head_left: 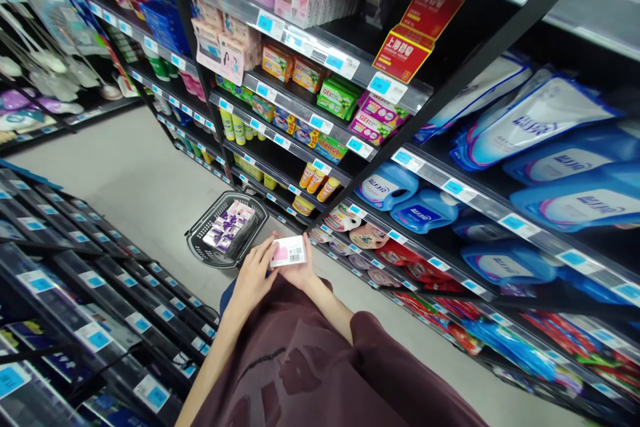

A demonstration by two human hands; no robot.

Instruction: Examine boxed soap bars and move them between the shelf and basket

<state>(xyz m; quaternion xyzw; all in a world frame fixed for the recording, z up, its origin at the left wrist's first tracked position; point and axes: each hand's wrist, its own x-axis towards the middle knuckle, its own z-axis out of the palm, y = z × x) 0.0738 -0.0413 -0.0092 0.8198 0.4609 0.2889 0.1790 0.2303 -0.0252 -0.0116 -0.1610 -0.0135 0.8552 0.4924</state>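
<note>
I hold a small white and pink box (289, 251) with a barcode in front of my body, over the aisle floor. My left hand (254, 273) grips its left end, fingers curled on it. My right hand (301, 271) supports it from below and the right side. On the floor just beyond the box stands a black shopping basket (200, 240) with several boxed goods inside. I wear a dark maroon shirt (320, 373).
Shelving (320, 40) with soap boxes, bottles and blue detergent bags runs along the right. A low dark rack (75, 267) with blue price tags lines the left. Hanging kitchen utensils (45, 67) fill the far left. The grey floor (130, 167) runs between them.
</note>
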